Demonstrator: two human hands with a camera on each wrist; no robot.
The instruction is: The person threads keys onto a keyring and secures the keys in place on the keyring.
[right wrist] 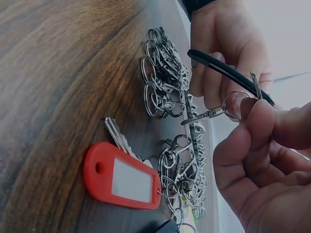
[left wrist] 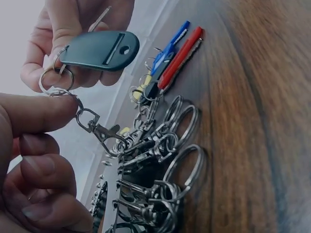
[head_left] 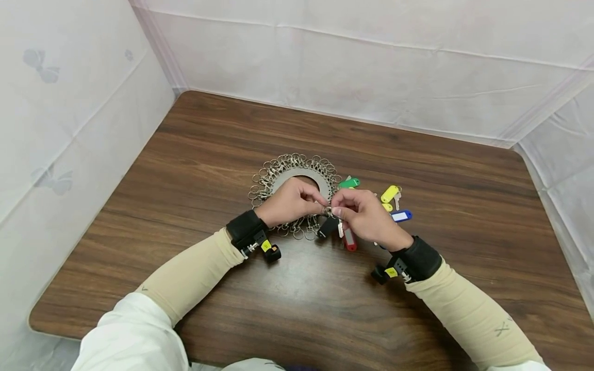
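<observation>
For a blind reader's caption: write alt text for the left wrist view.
Two hands meet over a wooden table: the left hand pinches a split ring and clasp, and the right hand holds a dark key tag on that ring. Below lies a cluster of metal clasps and rings, with red and blue tags behind.

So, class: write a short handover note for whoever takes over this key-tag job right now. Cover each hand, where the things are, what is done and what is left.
Left hand: pinches a snap clip of the metal clip ring lying on the table.
Right hand: pinches the split ring of the black tag.
Split ring and clip meet between the fingertips; whether they are joined is unclear.
Red tag with its key lies loose beside the ring; green, yellow and blue tags lie to its right.
Done: black tag brought to a clip.
Left: probably the loose tags.
</observation>
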